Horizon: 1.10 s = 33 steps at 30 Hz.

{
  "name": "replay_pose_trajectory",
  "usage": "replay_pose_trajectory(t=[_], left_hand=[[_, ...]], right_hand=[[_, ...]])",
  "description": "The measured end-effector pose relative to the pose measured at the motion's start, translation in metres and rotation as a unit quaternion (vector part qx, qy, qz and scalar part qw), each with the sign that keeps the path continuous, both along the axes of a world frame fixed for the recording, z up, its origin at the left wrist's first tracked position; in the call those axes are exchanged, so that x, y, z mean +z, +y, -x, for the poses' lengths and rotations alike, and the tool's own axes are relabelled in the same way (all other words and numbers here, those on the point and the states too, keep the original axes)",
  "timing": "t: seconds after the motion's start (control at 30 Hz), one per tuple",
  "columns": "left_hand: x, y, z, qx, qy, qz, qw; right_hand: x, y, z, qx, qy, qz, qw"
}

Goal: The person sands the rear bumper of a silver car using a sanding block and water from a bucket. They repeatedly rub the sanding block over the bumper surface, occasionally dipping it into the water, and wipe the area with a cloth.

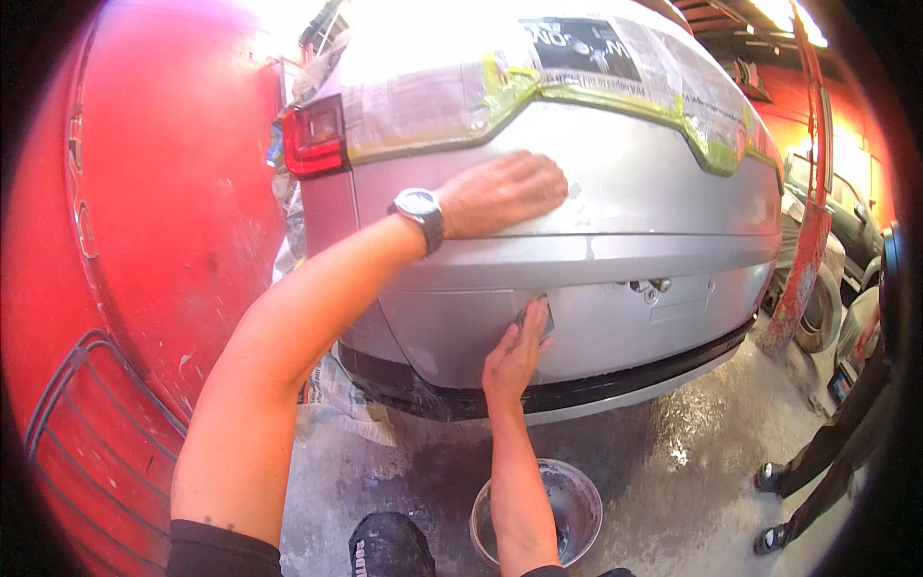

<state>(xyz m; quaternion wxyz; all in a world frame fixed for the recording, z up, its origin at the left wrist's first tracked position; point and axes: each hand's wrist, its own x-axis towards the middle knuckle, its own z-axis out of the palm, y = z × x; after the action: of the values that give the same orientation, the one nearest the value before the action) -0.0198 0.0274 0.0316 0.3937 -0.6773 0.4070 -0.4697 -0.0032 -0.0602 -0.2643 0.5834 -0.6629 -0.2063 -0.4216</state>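
Rear end of a silver vehicle (663, 197) directly in front of the person, both hands on it. Left hand (508, 195), dark-strapped watch (418, 205) at the wrist, lies flat on the upper panel, palm to the surface, fingers extended; can't tell if anything sits under the palm. Right hand (516, 358) is lower, fingers up, closed over a small dark grey pad (548, 320) against the lower panel (611, 332); pad mostly covered, so the exact grip is hard to judge. Black trim (625, 373) runs along the bottom edge. Masking paper (423, 96) covers the area above, edged with yellow-green tape (615, 93); red tail light (315, 144) at upper left. Round basin (598, 514) on the wet grey floor (673, 462), partly behind the right forearm; dark shoe (389, 548) just left of it. Red wall (192, 144) and dark metal rack (58, 389) on the left. Right side: red post (808, 260), tyre (817, 313), another person's dark-trousered legs (838, 452).
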Motion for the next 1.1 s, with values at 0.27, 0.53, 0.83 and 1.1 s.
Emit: replay_pose_trajectory(t=[0.27,0.53,0.83,1.1], left_hand=[[-0.012,-0.044,0.044,0.145,-0.098,-0.115,0.978],[-0.005,-0.053,0.047,0.152,-0.051,-0.131,0.978],[-0.005,0.002,0.006,-0.029,0.055,0.116,0.991],[-0.008,0.007,0.004,0.004,0.05,0.13,0.99]], right_hand=[[-0.001,-0.004,0.002,-0.013,0.001,0.022,1.0],[0.009,-0.02,0.009,-0.003,0.035,0.046,0.998],[-0.067,-0.027,0.019,-0.012,0.074,0.052,0.996],[-0.015,-0.018,0.032,0.078,0.032,0.032,0.996]])
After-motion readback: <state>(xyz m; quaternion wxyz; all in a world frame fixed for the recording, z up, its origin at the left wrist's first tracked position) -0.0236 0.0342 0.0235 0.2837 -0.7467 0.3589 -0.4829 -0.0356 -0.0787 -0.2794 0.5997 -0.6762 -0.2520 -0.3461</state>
